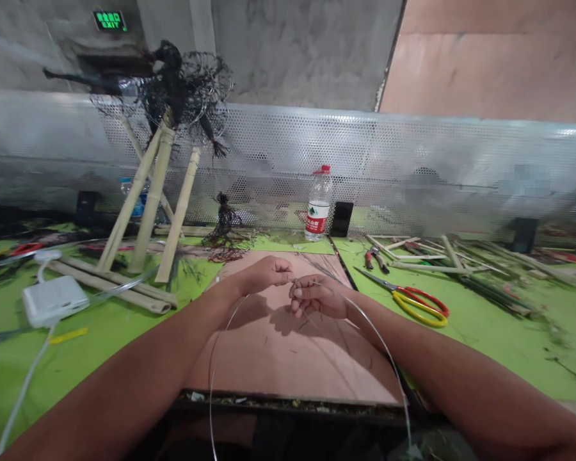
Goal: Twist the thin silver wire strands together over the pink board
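My left hand (271, 272) is closed in a pinch above a pinkish-brown board (288, 365). Just to its right, my right hand (320, 298) has its fingers curled round a small bundle of thin dark strands (295, 289). The two hands' fingertips nearly meet. What the left fingertips pinch is too small to make out. A thin, pale, shiny strand (388, 352) arches over my right wrist and down towards me; a similar length (212, 378) hangs below my left wrist. Whether they join at the hands is hidden.
Scissors (420, 306) and pliers (377, 256) lie right, before bamboo strips (427, 259). A water bottle (318, 208) and a black phone-like slab (342, 219) stand behind. Left are a bamboo frame (156, 198) topped with a black wire figure (173, 89), and a white box (56, 301) with a cable.
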Demonstrator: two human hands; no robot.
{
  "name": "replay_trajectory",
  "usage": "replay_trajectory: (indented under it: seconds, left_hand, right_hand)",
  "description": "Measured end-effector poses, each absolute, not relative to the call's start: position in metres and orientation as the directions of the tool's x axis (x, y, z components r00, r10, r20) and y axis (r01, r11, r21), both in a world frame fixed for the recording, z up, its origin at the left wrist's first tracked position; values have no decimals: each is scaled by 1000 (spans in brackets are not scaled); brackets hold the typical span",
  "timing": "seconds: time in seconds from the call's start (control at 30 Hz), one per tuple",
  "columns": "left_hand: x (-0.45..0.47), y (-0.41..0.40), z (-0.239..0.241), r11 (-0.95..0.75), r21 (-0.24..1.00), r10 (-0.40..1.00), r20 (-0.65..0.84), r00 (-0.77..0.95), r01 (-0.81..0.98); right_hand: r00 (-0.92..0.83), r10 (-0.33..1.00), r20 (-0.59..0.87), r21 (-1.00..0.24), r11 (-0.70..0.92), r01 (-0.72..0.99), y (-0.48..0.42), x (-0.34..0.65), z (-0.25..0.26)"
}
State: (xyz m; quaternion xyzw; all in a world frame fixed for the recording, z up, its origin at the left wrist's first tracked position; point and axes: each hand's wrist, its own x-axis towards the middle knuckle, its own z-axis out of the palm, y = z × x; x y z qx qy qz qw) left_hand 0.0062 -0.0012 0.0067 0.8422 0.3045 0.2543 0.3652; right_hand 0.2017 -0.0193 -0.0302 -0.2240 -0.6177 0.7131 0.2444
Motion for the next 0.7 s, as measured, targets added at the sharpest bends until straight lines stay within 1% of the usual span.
replay_trajectory:
  seconds: [0.27,0.33,0.47,0.57,0.63,0.7]
  left_hand:
    - [4,-1,10,-512,782,738,188,648,356]
    - [3,-1,10,-505,783,741,179,647,362]
    - [2,0,10,-486,792,741,148,655,371]
    - [1,-1,10,-479,787,733,116,670,388]
    - [2,0,10,-466,786,726,77,683,407]
    - [3,0,8,-444,783,726,29,687,436]
  right_hand:
    - [-761,648,-36,-989,-134,-67,-21,202,-28]
    - [-751,660,-27,-994,-95,-48,-20,203,-26]
    - [-710,702,46,-993,112,47,-17,206,-23]
    - [-664,743,79,-941,275,197,-10,207,-22]
    - [-641,755,136,-847,424,320,-3,208,-23]
    - [-649,723,237,-674,604,426,4,210,-23]
